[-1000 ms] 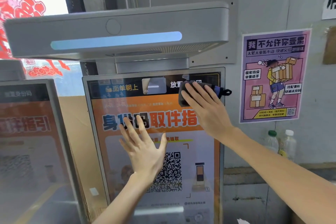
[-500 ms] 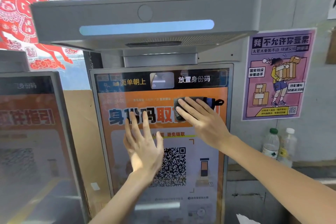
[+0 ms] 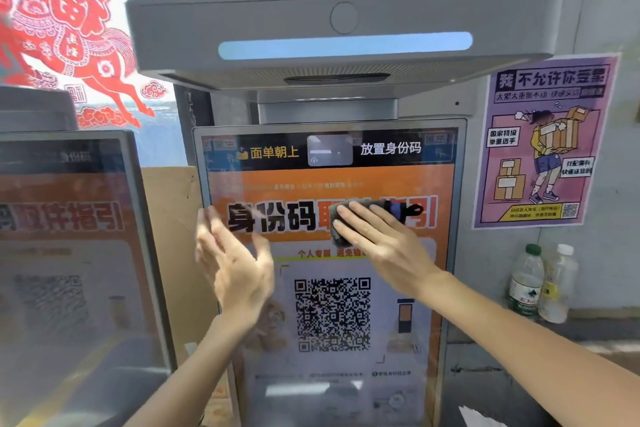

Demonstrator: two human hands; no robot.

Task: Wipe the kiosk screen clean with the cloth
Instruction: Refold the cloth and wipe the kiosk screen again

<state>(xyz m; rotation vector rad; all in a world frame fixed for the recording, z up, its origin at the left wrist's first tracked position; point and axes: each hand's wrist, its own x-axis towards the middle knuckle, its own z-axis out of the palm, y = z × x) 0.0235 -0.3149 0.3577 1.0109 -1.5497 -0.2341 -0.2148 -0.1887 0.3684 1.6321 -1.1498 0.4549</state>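
The kiosk screen [image 3: 329,322] stands upright in front of me, showing an orange banner, large characters and a QR code. A dark cloth [image 3: 398,211] with a small black loop lies flat on the screen's orange headline. My right hand [image 3: 377,243] presses it against the glass with fingers spread flat, covering most of it. Over the screen's left edge, my left hand [image 3: 235,263] is held up with its fingers apart and nothing in it, blurred by motion.
A grey scanner hood [image 3: 346,35] overhangs the screen. A second kiosk [image 3: 69,253] stands to the left, with brown board between them. A purple poster [image 3: 543,142] hangs on the right wall above two plastic bottles [image 3: 540,284] on a ledge.
My right hand has slid the cloth down from the black top bar to the headline row. My left hand has drifted left to the screen's edge. The camera has moved closer.
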